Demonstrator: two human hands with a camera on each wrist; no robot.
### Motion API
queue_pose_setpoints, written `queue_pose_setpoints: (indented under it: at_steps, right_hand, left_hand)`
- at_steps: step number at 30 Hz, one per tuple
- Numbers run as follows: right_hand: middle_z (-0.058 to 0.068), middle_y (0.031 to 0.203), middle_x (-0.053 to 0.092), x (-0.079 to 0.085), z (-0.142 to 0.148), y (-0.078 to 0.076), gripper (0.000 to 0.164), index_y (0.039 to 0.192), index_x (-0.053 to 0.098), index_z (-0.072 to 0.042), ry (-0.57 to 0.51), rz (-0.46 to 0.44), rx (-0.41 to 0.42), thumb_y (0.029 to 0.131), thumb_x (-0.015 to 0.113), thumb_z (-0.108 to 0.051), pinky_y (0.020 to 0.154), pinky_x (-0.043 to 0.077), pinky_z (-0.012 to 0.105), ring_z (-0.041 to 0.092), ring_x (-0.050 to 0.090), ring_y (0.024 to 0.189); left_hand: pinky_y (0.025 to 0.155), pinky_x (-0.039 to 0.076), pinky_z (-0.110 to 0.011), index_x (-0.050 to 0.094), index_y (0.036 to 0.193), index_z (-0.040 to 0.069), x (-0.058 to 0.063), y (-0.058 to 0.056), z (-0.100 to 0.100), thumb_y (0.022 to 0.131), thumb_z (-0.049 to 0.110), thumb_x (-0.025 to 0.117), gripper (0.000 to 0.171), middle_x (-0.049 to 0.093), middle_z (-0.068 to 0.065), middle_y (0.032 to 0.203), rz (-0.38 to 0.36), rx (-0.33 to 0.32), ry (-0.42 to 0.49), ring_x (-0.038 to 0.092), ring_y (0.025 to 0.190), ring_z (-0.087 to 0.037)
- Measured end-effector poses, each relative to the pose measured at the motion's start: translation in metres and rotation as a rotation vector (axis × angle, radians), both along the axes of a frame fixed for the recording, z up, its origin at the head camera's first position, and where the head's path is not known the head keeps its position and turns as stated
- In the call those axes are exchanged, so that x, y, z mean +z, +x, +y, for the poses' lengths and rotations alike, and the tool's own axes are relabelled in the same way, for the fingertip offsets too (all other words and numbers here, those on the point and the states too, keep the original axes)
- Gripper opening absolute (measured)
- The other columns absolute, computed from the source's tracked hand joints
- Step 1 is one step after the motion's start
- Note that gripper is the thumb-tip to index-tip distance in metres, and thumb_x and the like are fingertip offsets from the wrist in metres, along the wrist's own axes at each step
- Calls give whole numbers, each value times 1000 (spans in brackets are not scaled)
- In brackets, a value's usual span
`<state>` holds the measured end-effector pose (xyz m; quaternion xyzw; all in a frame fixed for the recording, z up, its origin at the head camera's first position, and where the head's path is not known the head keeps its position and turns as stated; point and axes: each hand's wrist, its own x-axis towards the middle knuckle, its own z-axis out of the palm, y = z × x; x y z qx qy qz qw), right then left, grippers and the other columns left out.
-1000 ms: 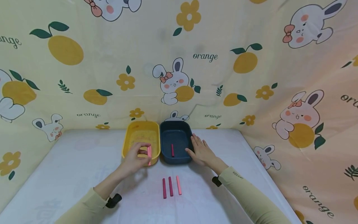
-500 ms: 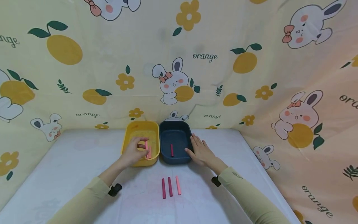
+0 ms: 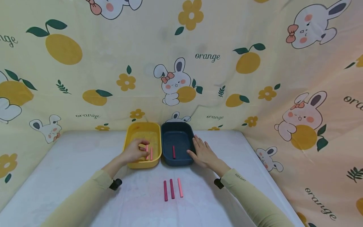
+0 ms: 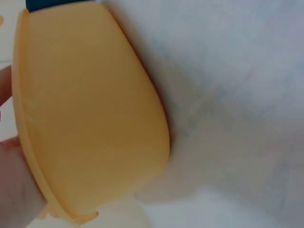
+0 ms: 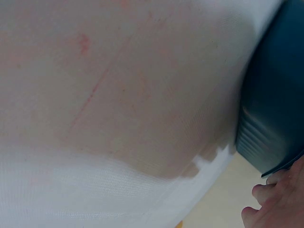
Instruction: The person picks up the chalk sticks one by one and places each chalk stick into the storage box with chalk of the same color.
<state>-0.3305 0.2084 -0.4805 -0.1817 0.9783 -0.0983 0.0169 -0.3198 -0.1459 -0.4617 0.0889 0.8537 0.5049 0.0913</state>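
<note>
In the yellow bin (image 3: 145, 165), my left hand (image 3: 134, 151) pinches a pink stick (image 3: 147, 148), likely light, brittle, best held mid-length; right hand (image 3: 204, 155) lies spread against the blue bin (image 3: 178, 161).

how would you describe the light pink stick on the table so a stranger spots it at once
On the white table, find the yellow bin and dark blue bin standing side by side. Nearer the camera, three sticks lie in a row. Yours is the rightmost, the light pink stick; its two neighbours are dark red.
</note>
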Motion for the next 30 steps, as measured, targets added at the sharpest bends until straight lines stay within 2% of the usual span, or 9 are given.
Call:
queue_pose_setpoints:
  at_steps: [4,8,14,21,25,30]
  right_hand:
    - [15,173,8,-1,1,-1,86,164,16,0,-4,5,2,107,33,-62,126,13,56,35,15,159]
    - [14,174,7,-2,1,-2,87,165,15,-1,2,-6,-3,107,32,-63,127,12,56,35,14,159]
    - [14,174,6,0,0,0,86,165,14,-1,-3,-8,1,107,32,-63,127,12,55,34,13,159]
    - [13,174,5,3,0,2,85,165,13,-1,-1,-14,1,107,32,-61,127,10,54,32,12,160]
    - [13,174,6,2,0,1,86,165,13,-1,-4,-13,1,107,32,-62,127,10,54,32,12,160]
    - [13,174,6,0,0,-1,86,165,13,-1,0,-6,0,107,31,-62,127,11,55,32,12,160]
  left_hand:
    - [86,60,-33,56,138,-5,-1,-7,-1,93,0,74,48,58,-22,134,-88,-41,3,66,102,-27]
    - [85,60,-33,57,136,-3,-2,-13,-1,94,0,72,44,58,-22,132,-144,-66,3,68,94,-25]
    - [90,58,-36,61,132,-1,-6,-21,0,93,3,75,41,57,-21,134,-135,-41,-50,64,100,-27]
    - [96,52,-39,66,126,1,-13,-27,3,90,2,77,38,61,-16,127,-118,-18,-106,56,108,-30]
    - [94,51,-38,67,125,1,-15,-29,4,89,2,78,39,62,-15,124,-115,-9,-123,56,107,-30]
    - [84,53,-31,69,122,-1,-17,-32,5,87,3,80,37,65,-15,117,-94,-6,-147,58,100,-29]
